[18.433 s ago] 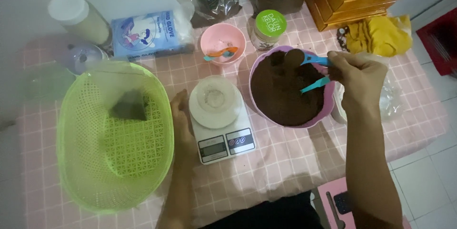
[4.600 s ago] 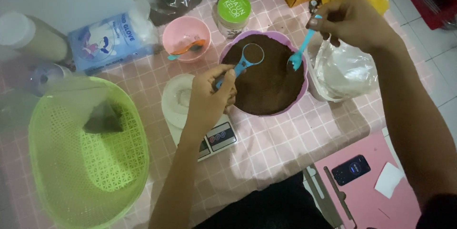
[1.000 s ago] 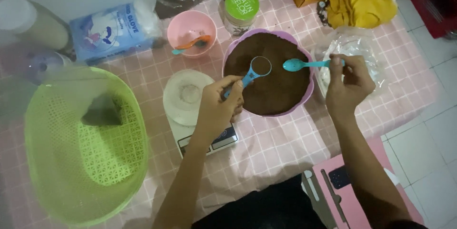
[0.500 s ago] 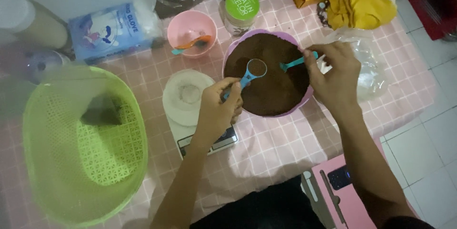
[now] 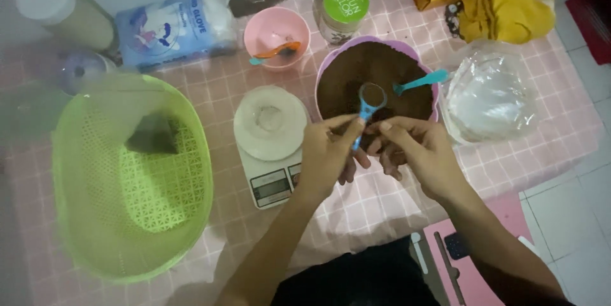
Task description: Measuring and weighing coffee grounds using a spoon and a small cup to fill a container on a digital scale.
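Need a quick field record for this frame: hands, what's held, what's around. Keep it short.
left hand: pinches handle of blue measuring spoon
right hand: fingertips at the same handle
spoon bowl: filled with brown powder, over the purple bowl
purple bowl contents: brown powder, teal spoon resting in it
scale: white, left of bowl, clear dish on top
green basket: far left, one dark packet inside
pink bowl: behind scale
plastic bag: right of bowl

So my hands (image 5: pixel 375 153) meet at the near rim of the bowl (image 5: pixel 331 70), holding a scoop (image 5: pixel 368 105) over it. Scale (image 5: pixel 270 147) sits just left of the bowl, basket (image 5: pixel 127 179) further left, crumpled bag (image 5: pixel 493 99) right, small bowl (image 5: pixel 275 37) and jar (image 5: pixel 344 10) behind.
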